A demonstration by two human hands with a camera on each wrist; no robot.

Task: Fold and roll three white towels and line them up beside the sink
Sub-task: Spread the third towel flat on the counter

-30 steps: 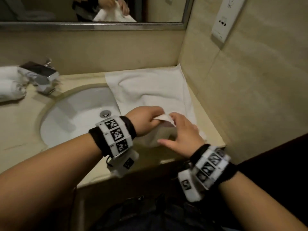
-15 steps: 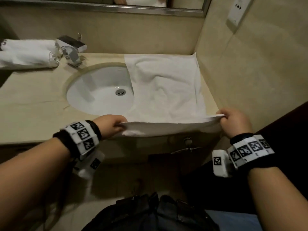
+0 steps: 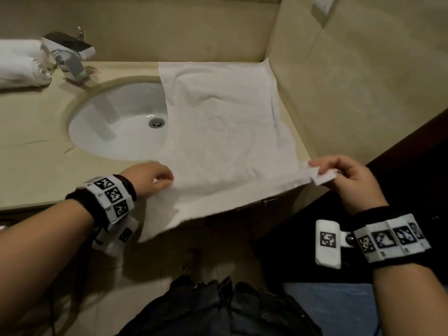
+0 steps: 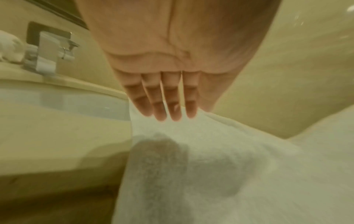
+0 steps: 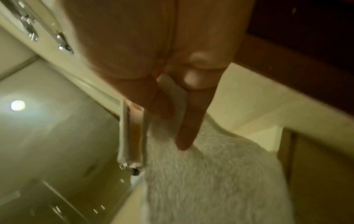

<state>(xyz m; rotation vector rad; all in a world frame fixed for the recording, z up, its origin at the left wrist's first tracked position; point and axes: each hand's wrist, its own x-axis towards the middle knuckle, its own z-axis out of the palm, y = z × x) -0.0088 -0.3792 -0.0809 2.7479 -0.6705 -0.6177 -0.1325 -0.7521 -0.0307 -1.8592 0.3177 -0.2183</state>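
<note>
Your left hand [image 3: 155, 177] sits left of centre in the head view, at the near left edge of the spread towel [image 3: 225, 132]. The left wrist view shows its fingers [image 4: 168, 104] straight and close together, tips touching the terry surface; nothing is pinched, so treat this hand as relaxed and flat on the cloth. Your right hand [image 3: 344, 180] sits at centre right and pinches the towel's near right corner between thumb and curled fingers; the right wrist view confirms a flap of cloth clamped between the fingers [image 5: 189, 115].

The spread towel is a white, nubby terry rectangle lying flat on the beige stone countertop [image 3: 31, 170], at the centre of the frame. Its left edge overlaps the right part of the sink [image 3: 116, 122], an oval white glazed basin with a round metal drain [image 3: 156, 122]. Its far right corner reaches the junction of the two tiled walls. Its near edge hangs past the front edge of the counter, with a loose fold drooping below your left hand.

At the upper left, two rolled towels [image 3: 21, 65] lie side by side on the counter, spiral ends facing the sink, just beside an angular chrome faucet [image 3: 69, 57]. A white wall plate [image 3: 323, 7] shows at the upper right.
</note>
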